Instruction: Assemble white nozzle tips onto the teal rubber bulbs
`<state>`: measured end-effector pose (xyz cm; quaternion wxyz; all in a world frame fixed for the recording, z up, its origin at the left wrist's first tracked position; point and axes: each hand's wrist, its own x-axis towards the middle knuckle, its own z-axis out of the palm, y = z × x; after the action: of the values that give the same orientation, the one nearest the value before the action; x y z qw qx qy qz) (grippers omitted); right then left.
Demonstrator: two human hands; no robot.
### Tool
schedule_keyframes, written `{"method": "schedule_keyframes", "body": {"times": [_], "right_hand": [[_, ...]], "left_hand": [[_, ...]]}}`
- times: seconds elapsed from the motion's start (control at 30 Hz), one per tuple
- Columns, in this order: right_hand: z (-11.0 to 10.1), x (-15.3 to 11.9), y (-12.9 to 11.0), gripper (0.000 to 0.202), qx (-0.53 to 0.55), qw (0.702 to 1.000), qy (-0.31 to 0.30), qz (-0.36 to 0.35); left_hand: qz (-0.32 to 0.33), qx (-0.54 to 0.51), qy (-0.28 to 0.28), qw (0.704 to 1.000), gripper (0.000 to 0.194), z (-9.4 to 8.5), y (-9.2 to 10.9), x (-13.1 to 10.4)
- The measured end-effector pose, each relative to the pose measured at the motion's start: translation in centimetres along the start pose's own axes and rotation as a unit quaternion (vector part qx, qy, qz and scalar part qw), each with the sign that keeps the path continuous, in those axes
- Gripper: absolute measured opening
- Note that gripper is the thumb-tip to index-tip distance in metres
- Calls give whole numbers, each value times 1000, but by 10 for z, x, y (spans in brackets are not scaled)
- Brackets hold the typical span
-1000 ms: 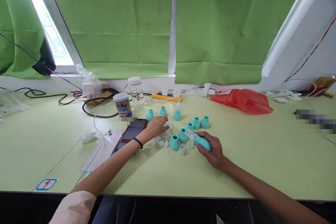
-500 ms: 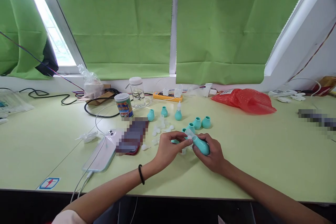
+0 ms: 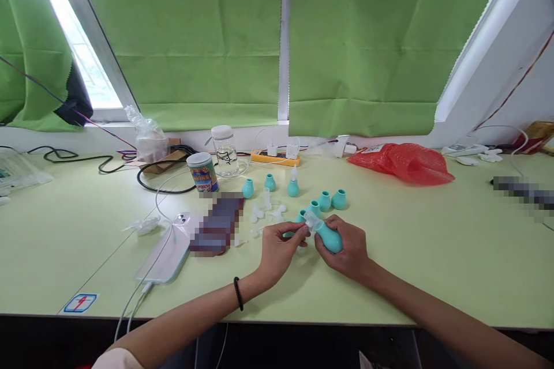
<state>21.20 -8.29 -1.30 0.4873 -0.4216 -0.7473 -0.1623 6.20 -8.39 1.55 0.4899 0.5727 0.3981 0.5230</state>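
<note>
- Both hands meet over the surface [image 3: 389, 230]: the right hand [image 3: 350, 248] is wrapped around a teal bulb [image 3: 330, 238], its rounded end towards the palm, probably because the wide body gives the firmer grip.
- That bulb is tilted, neck up and leftward, which presents the clear fitting [image 3: 312, 220] at its mouth to the left hand [image 3: 279, 248].
- Thumb and fingertips of the left hand are drawn together at the side of this fitting, a pinch that suits so small a part; whether a separate little piece sits between them, I cannot tell.
- Beside and partly behind the left hand, open-mouthed teal bulbs [image 3: 324, 202] form a slanting row running up to the right, most likely grouped for easy reach.
- Loose clear pieces [image 3: 266, 199] lie scattered beyond the left hand, between the row and the dark phone [image 3: 219, 225], within short reach of that hand.
- Farther back, two more open bulbs [image 3: 248, 189] stand upright near a fitted bulb [image 3: 293, 187], whose clear tip points up; its broad base seems to hold it so.
- Outermost are a pale phone [image 3: 167, 253], a printed can [image 3: 203, 174], a lidded jar [image 3: 228, 158] and a red bag [image 3: 402, 164].
</note>
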Motion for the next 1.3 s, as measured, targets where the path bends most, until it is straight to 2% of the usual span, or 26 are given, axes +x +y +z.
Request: {"method": "schedule_keyframes", "body": {"times": [0.2,0.3,0.4,0.5,0.6,0.73,0.9,1.07,1.2,1.3], "right_hand": [[-2,2,-3,14,-53,998,-8,-27],[-2,2,-3,13,-62,998,-9,-33],[-1,2,-3,15,-57,997,-5,-41],[-1,2,-3,17,-48,998,-6,-49],[-1,2,-4,17,-44,998,0,-53],[0,1,-6,19,-35,997,27,-70],[0,1,-8,19,-26,998,22,-51],[-2,2,-7,19,-14,1000,-12,16],[-2,3,-6,19,19,999,-18,33],[-2,3,-8,19,55,996,-29,58]], "left_hand": [[21,16,20,999,22,1,-6,-2],[88,90,27,992,21,-2,-6,-2],[202,194,31,960,18,-6,-5,1],[301,257,12,918,15,-10,-4,4],[376,292,1,879,11,-12,-3,8],[444,302,20,844,9,-12,-1,9],[461,296,34,836,9,-10,-2,10],[468,294,18,833,9,-10,-3,8],[452,285,16,845,3,-12,-2,7],[450,272,20,850,13,-13,-2,9]]}}
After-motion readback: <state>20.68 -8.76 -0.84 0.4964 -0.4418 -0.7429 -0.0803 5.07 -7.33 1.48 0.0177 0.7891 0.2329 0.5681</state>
